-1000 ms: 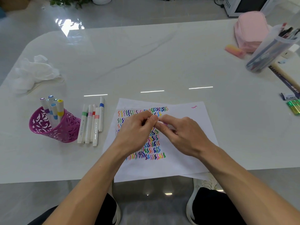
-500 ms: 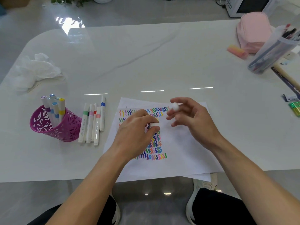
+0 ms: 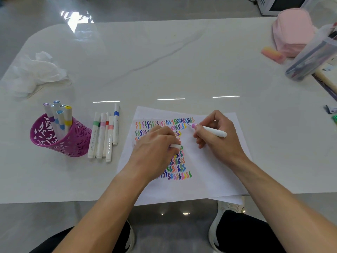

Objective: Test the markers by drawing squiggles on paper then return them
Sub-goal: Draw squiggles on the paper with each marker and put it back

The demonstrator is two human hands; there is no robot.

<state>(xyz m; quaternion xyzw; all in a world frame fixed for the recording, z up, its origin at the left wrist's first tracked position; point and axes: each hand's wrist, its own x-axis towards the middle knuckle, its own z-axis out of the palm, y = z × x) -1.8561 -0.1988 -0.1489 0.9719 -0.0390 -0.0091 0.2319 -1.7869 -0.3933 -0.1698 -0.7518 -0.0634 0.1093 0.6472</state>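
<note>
your right hand (image 3: pixel 217 136) pinches the marker (image 3: pixel 211 130), tip on the paper (image 3: pixel 209 172); your left hand (image 3: pixel 155 148) grips its cap (image 3: pixel 176 146).

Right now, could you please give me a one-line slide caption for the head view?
Right hand holds a pink-tipped marker at squiggle-covered paper while the left hand grips a white cap.

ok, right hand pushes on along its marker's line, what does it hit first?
Probably the paper, at the top rows of squiggles: the right hand aims its marker, pink tip first, up-left at them. Tip height over the sheet is unclear.
</note>
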